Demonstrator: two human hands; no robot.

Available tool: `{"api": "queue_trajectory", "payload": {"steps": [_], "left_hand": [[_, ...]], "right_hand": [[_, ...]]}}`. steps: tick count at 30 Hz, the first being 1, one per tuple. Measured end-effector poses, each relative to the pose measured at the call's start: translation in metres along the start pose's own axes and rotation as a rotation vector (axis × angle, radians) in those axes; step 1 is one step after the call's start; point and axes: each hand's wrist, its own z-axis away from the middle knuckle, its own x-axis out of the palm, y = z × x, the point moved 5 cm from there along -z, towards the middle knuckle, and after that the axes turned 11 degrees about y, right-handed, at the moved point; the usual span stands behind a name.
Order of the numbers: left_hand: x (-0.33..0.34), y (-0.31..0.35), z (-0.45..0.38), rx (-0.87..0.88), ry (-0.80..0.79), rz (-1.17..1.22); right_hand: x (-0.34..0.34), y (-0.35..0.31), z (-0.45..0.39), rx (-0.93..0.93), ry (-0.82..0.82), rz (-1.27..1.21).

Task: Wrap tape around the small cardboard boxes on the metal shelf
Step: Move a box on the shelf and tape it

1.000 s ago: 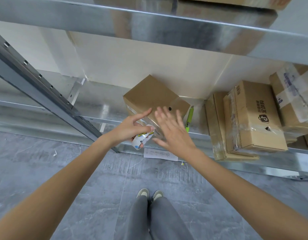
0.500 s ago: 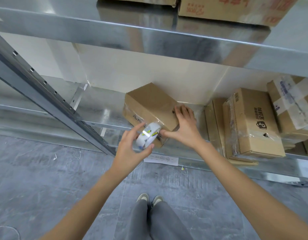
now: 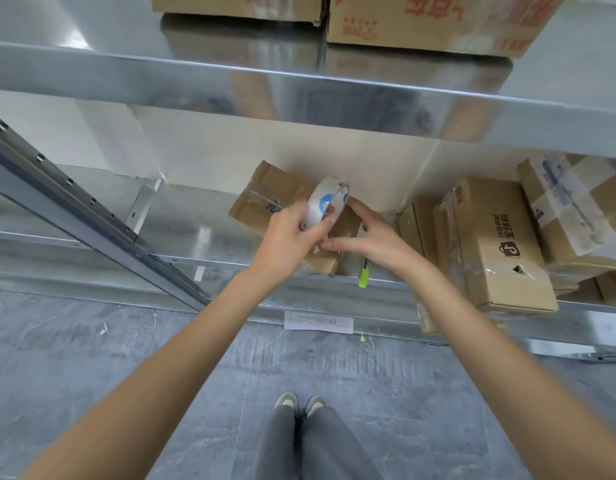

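Note:
A small brown cardboard box (image 3: 265, 195) lies tilted on the metal shelf (image 3: 181, 233), with clear tape showing across its left part. My left hand (image 3: 285, 237) grips a roll of clear tape (image 3: 325, 202) with a blue and white core, held on edge over the top of the box. My right hand (image 3: 365, 233) holds the box's right side, fingers curled over its top edge and thumb along the near face. The near end of the box is partly hidden by both hands.
Taped cardboard boxes (image 3: 490, 237) stand to the right on the same shelf. A green marker (image 3: 363, 275) lies at the shelf's front edge. Larger cartons (image 3: 427, 22) sit on the upper shelf. A slanted steel upright (image 3: 74, 209) crosses at the left. A paper label (image 3: 318, 322) lies below.
My left hand has carried the tape roll from the box's near face up over its top. My right hand has shifted from the top to the right side. The box has turned.

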Motion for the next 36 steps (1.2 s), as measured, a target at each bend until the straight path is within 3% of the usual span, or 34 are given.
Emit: {"api": "queue_trajectory", "payload": {"steps": [6, 13, 19, 25, 36], "left_hand": [[0.007, 0.004, -0.008, 0.004, -0.022, 0.0], [0.001, 0.013, -0.006, -0.023, 0.019, -0.078], [-0.02, 0.013, 0.015, -0.014, 0.015, -0.325], [-0.025, 0.022, 0.012, -0.014, -0.05, -0.5], [-0.018, 0.006, 0.025, -0.119, -0.271, -0.653]], "right_hand": [[0.019, 0.015, 0.0, -0.078, 0.119, 0.25], [0.014, 0.02, -0.011, -0.058, 0.123, 0.276], [0.014, 0.026, -0.011, -0.003, 0.126, 0.265], [0.016, 0.022, -0.014, -0.032, 0.058, 0.296], [0.004, 0.031, -0.022, 0.097, -0.003, 0.316]]}}
